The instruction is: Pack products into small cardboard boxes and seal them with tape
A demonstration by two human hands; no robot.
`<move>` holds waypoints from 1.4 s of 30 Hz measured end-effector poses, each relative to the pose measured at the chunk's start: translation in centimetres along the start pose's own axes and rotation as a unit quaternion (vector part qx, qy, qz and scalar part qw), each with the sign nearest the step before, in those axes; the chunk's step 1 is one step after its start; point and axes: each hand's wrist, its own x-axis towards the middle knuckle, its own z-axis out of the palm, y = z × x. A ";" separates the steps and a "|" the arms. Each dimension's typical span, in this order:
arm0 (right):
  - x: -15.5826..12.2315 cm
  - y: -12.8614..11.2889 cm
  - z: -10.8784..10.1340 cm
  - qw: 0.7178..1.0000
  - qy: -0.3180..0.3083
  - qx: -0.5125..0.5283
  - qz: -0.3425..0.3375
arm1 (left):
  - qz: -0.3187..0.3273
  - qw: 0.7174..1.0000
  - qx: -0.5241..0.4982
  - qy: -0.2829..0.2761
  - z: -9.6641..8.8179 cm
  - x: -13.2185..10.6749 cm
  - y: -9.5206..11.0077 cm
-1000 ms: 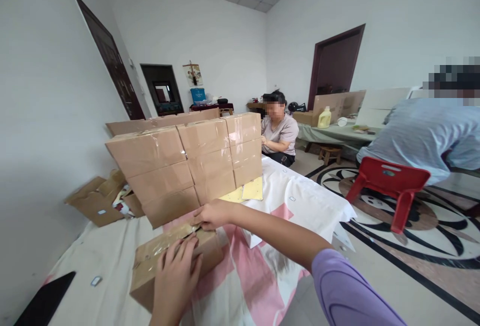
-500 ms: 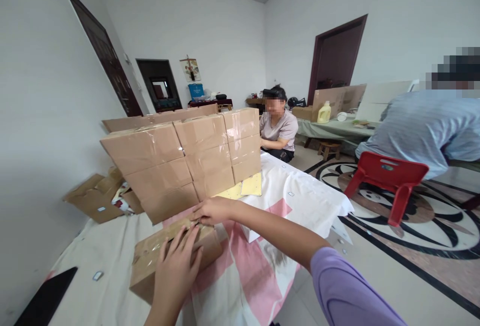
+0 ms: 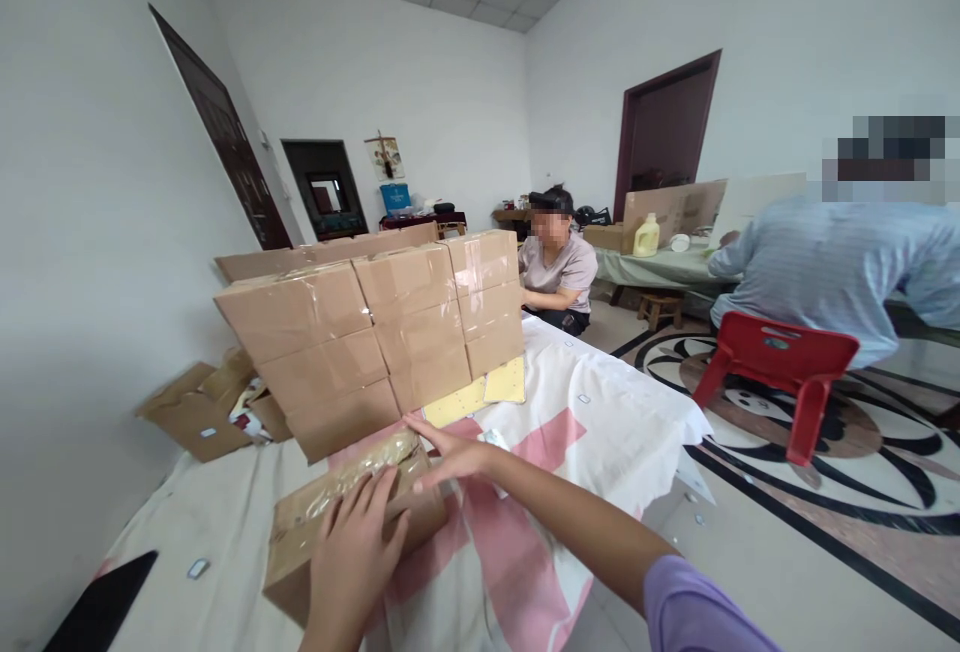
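Note:
A small cardboard box (image 3: 296, 557) with shiny clear tape across its top sits on the cloth-covered table before me. My left hand (image 3: 356, 537) lies on its top and near side, fingers stretched out. At the box's right end is my right hand (image 3: 456, 459), its fingers extended toward the far corner and its thumb apart, near the top edge. Whether the right fingertips press on the box is hard to see. Just behind it rises a wall of taped cardboard boxes (image 3: 420, 322), stacked in columns.
Yellow sheets (image 3: 504, 382) lie at the stack's foot on the white and pink cloth (image 3: 600, 432). An opened carton (image 3: 191, 417) stands left; a black flat object (image 3: 105, 602) is nearer. One person (image 3: 562, 267) crouches beyond the table. Another sits on a red chair (image 3: 787, 342) at right.
My right hand has moved from the middle of the box's top to its right end, with the thumb spread. My left hand stays in place. The view has tipped slightly upward.

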 end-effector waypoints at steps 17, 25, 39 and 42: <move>-6.0 0.5 8.5 0.973 0.188 0.045 -0.128 | 0.162 0.983 -0.059 -0.059 -1.9 -2.5 -3.2; -13.0 -2.3 10.9 0.934 0.338 0.056 -0.101 | 0.284 0.957 -0.019 0.055 -7.5 -3.3 1.2; -24.5 2.3 -14.7 0.552 0.795 -0.251 0.014 | 0.114 0.982 -0.022 0.150 -7.2 -5.4 -11.0; -22.0 7.3 -18.9 0.579 0.753 -0.301 0.088 | 0.090 0.989 -0.024 0.114 -4.9 -7.1 -14.1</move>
